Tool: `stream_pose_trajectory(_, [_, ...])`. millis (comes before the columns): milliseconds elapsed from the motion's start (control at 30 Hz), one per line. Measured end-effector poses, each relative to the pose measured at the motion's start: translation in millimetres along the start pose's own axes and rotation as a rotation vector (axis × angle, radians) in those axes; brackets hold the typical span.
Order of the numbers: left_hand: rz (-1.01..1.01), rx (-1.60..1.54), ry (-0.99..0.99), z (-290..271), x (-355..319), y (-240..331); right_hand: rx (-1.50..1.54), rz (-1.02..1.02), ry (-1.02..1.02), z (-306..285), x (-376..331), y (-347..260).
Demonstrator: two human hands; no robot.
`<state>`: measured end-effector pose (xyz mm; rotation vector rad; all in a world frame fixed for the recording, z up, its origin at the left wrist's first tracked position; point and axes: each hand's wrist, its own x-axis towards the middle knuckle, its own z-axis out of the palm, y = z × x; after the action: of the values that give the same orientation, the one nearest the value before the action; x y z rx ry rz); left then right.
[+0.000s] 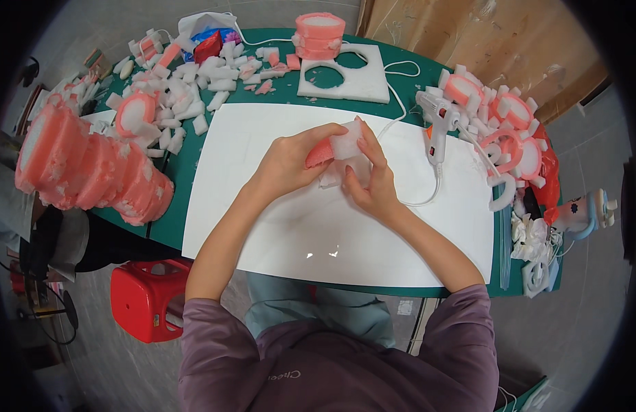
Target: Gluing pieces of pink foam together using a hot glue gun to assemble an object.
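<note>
foam piece: pink and white, held above the white sheet on the counter, mid-frame.
handling: looks light, soft, crushable; probably tears if pinched hard. Best held by the flat faces, light pressure.
left hand: fingers curled shut around the pink end of the piece.
right hand: fingers closed on the white end, thumb underneath.
nearby: glue gun just right of the hands, not touched; foam scraps well apart at the back.

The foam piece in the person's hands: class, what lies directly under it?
Under the pink and white foam piece, held by the left hand and right hand, lies the white sheet on the green table. The hands cover the spot directly beneath.
</note>
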<state>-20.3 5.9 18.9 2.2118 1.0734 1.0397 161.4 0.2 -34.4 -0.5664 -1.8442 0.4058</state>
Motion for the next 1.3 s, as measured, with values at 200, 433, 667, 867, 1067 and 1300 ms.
stream_pose_trajectory(200, [0.006,0.028,0.004,-0.5,-0.8,0.0,0.003,0.008,-0.002,1.2,-0.1,-0.1])
stream_pose_trajectory(433, [0.037,0.02,0.026,1.4,-1.0,-2.7,0.001,0.009,-0.004,0.1,0.5,-0.9])
stream_pose_trajectory(667, [0.027,0.025,0.022,1.7,-0.5,-2.0,-0.003,0.01,-0.002,-0.2,0.4,-1.2])
stream_pose_trajectory(867, [0.035,0.023,0.027,2.0,-0.5,-2.9,0.009,0.005,0.002,0.3,0.5,-0.9])
stream_pose_trajectory(1067, [0.016,0.028,0.016,1.2,-0.2,-1.4,0.007,0.001,0.006,0.7,0.4,-0.7])
stream_pose_trajectory(1300, [0.001,0.031,0.004,0.8,0.1,-0.9,0.014,0.003,0.004,0.4,0.0,0.9])
